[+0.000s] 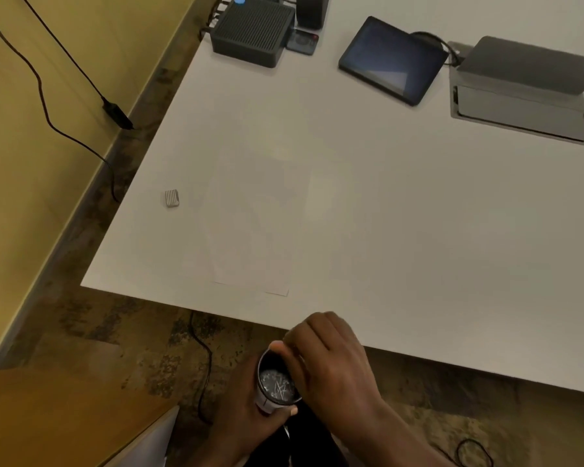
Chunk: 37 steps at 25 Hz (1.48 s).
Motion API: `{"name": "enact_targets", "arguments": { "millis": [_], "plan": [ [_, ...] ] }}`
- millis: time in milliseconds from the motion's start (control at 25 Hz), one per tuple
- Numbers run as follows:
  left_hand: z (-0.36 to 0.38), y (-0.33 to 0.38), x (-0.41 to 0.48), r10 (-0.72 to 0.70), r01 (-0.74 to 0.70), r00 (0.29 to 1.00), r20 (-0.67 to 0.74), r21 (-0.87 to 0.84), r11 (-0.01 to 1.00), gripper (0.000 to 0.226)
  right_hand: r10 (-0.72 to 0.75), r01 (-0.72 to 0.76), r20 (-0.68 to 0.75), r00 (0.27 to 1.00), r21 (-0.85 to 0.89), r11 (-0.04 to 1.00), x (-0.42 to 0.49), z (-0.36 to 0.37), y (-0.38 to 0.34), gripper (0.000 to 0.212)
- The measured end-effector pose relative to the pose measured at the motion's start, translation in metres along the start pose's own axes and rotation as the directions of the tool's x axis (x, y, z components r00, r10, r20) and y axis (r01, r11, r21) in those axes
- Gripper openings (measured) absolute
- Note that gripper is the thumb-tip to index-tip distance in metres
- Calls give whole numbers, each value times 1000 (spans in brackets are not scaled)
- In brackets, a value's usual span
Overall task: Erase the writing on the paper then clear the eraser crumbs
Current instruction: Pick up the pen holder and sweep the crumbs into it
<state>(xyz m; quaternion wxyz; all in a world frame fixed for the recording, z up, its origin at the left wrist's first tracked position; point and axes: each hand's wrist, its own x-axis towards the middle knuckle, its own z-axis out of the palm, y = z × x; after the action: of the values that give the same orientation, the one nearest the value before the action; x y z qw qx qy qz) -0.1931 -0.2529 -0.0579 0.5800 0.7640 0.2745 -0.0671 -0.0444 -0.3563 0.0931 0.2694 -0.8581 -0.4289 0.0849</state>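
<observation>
Hands hold a small dark cup [277, 382] below the white table's edge [418, 230].
The left hand [246, 419] grips it; the right hand [331, 362] pinches over its rim; a white paper sheet [253, 224] and small grey eraser [172, 198] lie above.

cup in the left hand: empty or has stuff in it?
Not empty. The cup, gripped by the left hand below the table edge, shows pale flecks on its dark bottom. What they are, cannot tell.

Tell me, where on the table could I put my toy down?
The widest bare patch of table runs right of the paper, below the tablet and the grey folio case. A smaller patch surrounds the eraser. The far edge is crowded: black box, tablet, case.
</observation>
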Motion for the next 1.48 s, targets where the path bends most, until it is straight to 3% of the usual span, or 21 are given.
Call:
{"name": "enact_targets", "arguments": {
  "millis": [120, 240, 320, 440, 600, 720, 920, 1040, 1200, 1480],
  "plan": [
    [-8, 21, -10, 91, -90, 994, -65, 14, 996, 75, 42, -51, 290, 956, 23, 998, -17, 1, -3, 20],
    [-25, 55, -14, 144, -148, 984, -109, -35, 988, 83, 83, -91, 301, 950, 12, 996, -25, -10, 7, 26],
    [-33, 76, -5, 232, -234, 964, -132, 4, 972, 86, 117, -125, 343, 932, 1, 992, -27, -24, 15, 32],
    [-37, 106, 16, 254, -252, 959, -124, 34, 967, 87, 117, -131, 372, 921, 11, 991, -19, -42, 33, 34],
    [-30, 140, 60, 333, -329, 934, -125, 53, 943, 88, 138, -149, 252, 958, 22, 989, 14, -69, 60, 19],
    [-26, 145, 105, 337, -294, 936, -104, 295, 909, 110, 224, -226, 70, 972, 12, 974, 49, -85, 103, 20],
    [-35, 119, 138, 58, 88, 975, -217, 609, 788, 118, 448, -462, -201, 871, -28, 886, 120, -103, 190, 19],
    [-32, 100, 141, 12, 161, 971, -240, 689, 707, 121, 535, -558, -247, 808, -29, 829, 152, -107, 227, 19],
    [-25, 95, 148, -23, 189, 975, -222, 767, 613, 101, 624, -645, -248, 741, -2, 764, 167, -109, 259, 20],
    [-20, 100, 154, 19, 194, 967, -253, 784, 590, 101, 650, -668, -210, 730, -22, 744, 163, -114, 286, 29]
  ]
}}
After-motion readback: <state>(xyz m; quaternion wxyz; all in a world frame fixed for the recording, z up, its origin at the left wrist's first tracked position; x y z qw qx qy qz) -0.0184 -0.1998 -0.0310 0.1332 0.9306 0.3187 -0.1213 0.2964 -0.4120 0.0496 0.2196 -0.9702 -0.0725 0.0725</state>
